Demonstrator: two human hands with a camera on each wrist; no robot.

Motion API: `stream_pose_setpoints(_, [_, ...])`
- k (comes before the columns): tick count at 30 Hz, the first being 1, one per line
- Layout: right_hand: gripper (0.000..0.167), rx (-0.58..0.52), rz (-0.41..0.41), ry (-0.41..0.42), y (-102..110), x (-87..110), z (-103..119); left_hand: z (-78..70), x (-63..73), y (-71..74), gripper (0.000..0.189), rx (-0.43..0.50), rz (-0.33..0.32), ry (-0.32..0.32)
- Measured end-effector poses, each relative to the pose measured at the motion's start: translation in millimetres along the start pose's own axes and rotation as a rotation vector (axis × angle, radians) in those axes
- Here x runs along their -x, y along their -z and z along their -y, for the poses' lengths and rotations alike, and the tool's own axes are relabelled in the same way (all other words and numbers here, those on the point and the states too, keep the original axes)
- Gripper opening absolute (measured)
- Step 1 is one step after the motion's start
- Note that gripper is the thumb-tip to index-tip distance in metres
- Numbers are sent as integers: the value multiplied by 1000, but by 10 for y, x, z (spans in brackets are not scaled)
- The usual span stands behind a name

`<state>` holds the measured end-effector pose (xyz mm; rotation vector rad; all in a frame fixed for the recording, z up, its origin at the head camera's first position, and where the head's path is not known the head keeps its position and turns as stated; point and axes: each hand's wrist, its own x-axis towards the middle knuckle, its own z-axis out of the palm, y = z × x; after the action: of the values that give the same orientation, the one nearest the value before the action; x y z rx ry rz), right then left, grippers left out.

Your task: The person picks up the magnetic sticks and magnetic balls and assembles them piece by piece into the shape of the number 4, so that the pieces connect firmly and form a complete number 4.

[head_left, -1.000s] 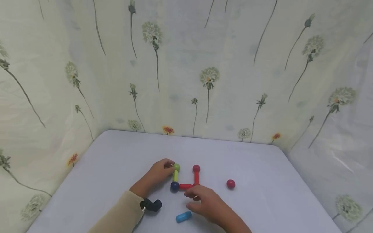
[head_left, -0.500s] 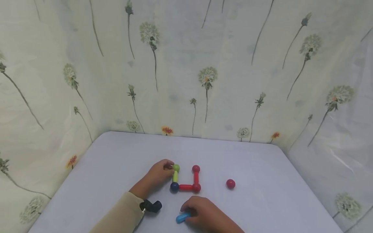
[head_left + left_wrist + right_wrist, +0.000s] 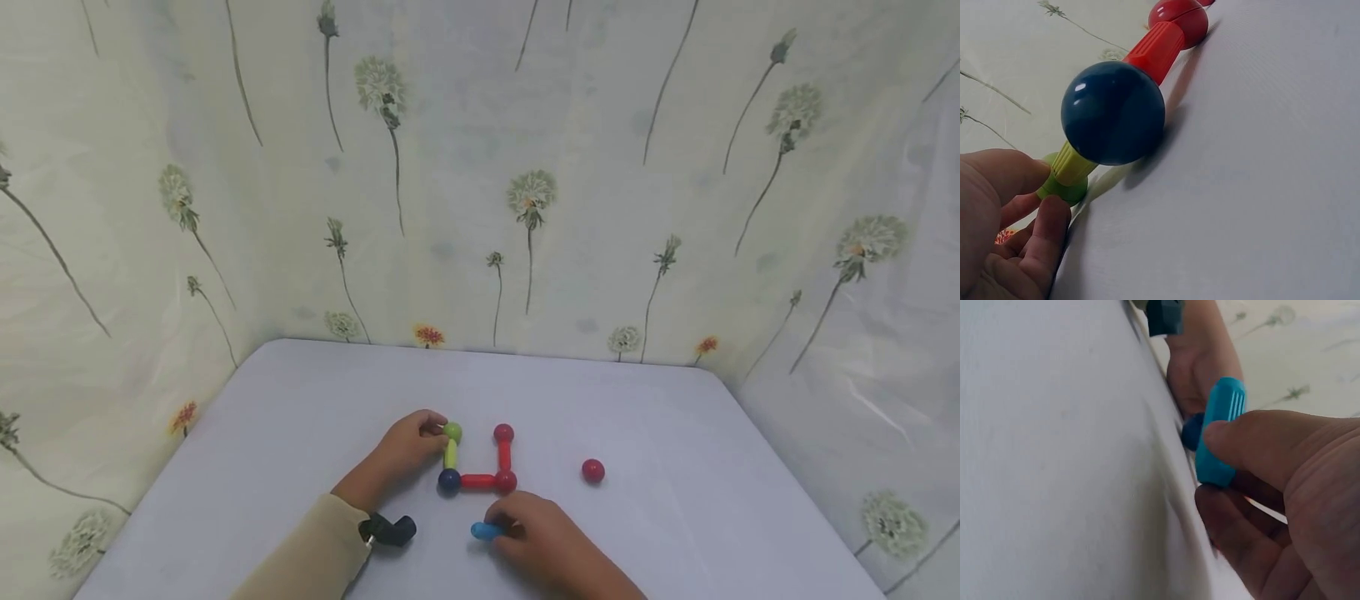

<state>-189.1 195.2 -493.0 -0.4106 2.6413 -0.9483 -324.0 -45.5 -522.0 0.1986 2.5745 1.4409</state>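
My left hand (image 3: 407, 443) pinches the green ball (image 3: 453, 432) between thumb and fingers. From that ball a yellow-green rod (image 3: 451, 455) runs to a dark blue ball (image 3: 1113, 112). A red rod (image 3: 478, 482) links the dark blue ball to a red corner ball (image 3: 506, 482). Another red rod (image 3: 505, 456) leads away to a far red ball (image 3: 504, 433), so the joined pieces form a U on the table. With thumb and fingers, my right hand (image 3: 546, 537) holds a light blue ribbed rod (image 3: 1222, 431), nearer me than the U.
A loose red ball (image 3: 593, 471) lies right of the U on the white table (image 3: 660, 517). The black wrist camera (image 3: 390, 529) juts from the left sleeve (image 3: 311, 546). Beyond the table's far edge hangs a flower-patterned curtain (image 3: 450, 167).
My right hand came back from the red corner ball, took hold of the light blue rod, and has moved it slightly away from me and right. The left hand stays at the green ball.
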Motion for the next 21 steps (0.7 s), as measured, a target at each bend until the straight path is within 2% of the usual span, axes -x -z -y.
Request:
stream_pose_setpoints(4, [28,62,-60,41,92,-4,-35,7,-7,0,31,3,-3,-5])
stream_pose_setpoints(8, [28,95,-107,39,156,12,-61,20,-16,4,31,7,2,-18])
stream_pose_setpoints(17, [26,85,-349,69,172,-7,-110,22,-22,8,31,7,9,-10])
stream_pose_setpoints(21, [28,65,-401,65,147,-39,-116,3,-6,13,31,9,9,-10])
